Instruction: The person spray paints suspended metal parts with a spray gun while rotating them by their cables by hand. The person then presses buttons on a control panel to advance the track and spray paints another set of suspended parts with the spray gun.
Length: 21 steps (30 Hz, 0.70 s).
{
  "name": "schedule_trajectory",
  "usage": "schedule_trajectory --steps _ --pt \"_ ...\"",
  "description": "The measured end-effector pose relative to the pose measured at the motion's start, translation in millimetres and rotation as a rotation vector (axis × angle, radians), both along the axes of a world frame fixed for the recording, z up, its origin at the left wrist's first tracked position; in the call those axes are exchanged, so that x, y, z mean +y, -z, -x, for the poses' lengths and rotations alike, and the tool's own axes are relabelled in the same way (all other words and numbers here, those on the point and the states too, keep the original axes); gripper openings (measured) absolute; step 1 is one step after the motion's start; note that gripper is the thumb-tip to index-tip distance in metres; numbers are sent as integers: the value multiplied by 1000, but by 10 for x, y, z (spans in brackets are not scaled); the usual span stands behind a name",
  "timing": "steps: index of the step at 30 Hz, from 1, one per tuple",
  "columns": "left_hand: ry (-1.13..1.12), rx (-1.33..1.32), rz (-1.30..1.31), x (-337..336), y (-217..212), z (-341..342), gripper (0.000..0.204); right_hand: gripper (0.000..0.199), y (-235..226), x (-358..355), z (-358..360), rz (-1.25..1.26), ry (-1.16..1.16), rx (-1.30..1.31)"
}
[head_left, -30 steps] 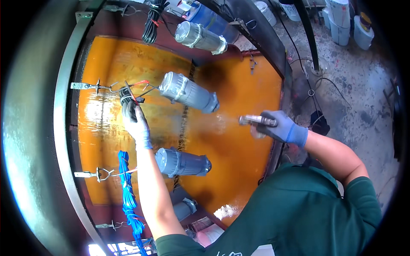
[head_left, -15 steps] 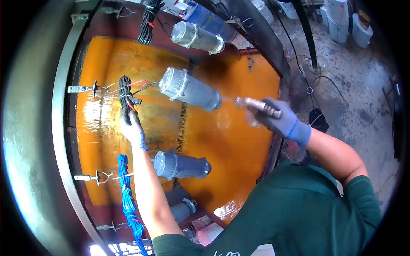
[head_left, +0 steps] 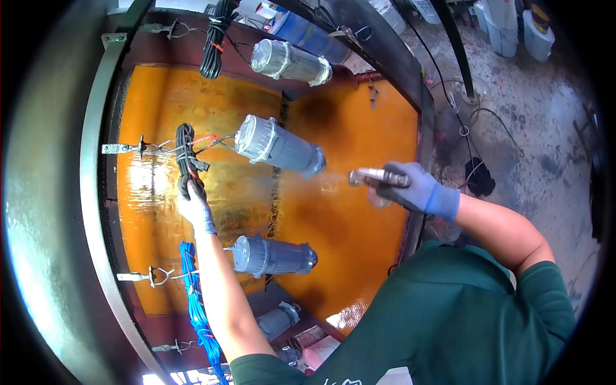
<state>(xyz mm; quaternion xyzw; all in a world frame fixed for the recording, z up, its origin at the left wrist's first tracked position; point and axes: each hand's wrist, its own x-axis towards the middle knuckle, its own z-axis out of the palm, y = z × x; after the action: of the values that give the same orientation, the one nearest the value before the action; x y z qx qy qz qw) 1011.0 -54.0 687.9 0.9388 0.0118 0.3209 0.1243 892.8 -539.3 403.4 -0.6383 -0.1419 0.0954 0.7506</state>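
My gloved left hand (head_left: 194, 200) is closed round the lower end of a coiled black cable (head_left: 185, 146), tied in a bundle. A thin wire with a red tie links the bundle to a grey cylinder with a flanged end (head_left: 279, 146), which looks like a pump housing and hangs tilted from a hook (head_left: 140, 148). In my gloved right hand (head_left: 418, 188) is a metal spray gun (head_left: 378, 176). Its nozzle points left at the cylinder's lower end, a short gap away, with a faint mist between them. The trigger fingers are partly hidden.
Similar grey cylinders hang above (head_left: 292, 62) and below (head_left: 274, 255), beside a blue cable bundle (head_left: 195, 292). Behind is an orange-coated booth wall (head_left: 359, 256). A green metal rail (head_left: 96, 192) curves at left. Buckets (head_left: 500, 29) and a hose (head_left: 452, 109) are on the floor at right.
The held cable bundle and hanging cylinders sit slightly lower in view. The spray gun has moved a little down and left, staying pointed at the middle cylinder.
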Motion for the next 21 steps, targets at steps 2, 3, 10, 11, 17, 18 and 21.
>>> schedule_trajectory --steps 2,3,10,11,17,18,21 --pt "132 -103 116 132 34 -34 27 26 79 76 -24 -48 81 112" --pt "93 -39 134 61 -5 -5 27 27 127 95 -47 -95 167 228" --pt "70 -6 188 21 -28 -18 24 23 326 42 21 -17 -101 86" --pt "71 -23 182 18 -42 -31 24 25 569 201 22 -244 3 202" --pt "-1 -31 -34 73 -64 -92 26 29 496 19 9 20 -21 239" --pt "12 -31 -4 257 -132 -96 26 29 500 7 15 54 -146 116" --pt "2 -27 85 475 -163 -204 30 26 588 63 -9 2 27 199"
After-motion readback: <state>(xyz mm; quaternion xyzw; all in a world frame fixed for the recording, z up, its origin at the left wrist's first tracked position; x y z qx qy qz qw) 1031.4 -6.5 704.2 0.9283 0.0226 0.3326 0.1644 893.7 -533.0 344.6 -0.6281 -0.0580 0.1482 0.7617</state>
